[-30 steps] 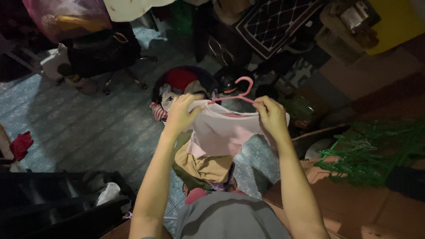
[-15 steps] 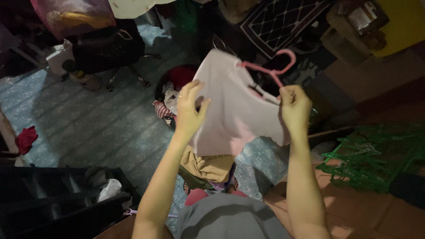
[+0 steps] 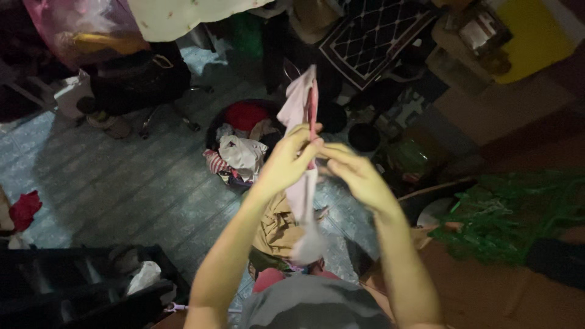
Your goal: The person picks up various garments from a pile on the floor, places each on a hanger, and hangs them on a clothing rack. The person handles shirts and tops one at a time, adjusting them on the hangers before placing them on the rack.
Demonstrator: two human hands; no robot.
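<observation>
Both hands' fingers [image 3: 303, 144] pinched on pink garment [image 3: 297, 106].

The room around me is dim, its edges sinking into near-black shadow. Soft light falls on my forearms and the tiled floor [image 3: 122, 176]. My moving hands smear slightly, and everything looks grainy.

Round laundry basket [image 3: 214, 131] sits mid-floor, stuffed with clothes; green netting [image 3: 506, 213] well off to its right, red cloth [image 3: 24, 210] far left.

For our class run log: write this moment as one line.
left hand: holds pink garment | right hand: touching it | below: laundry basket
</observation>
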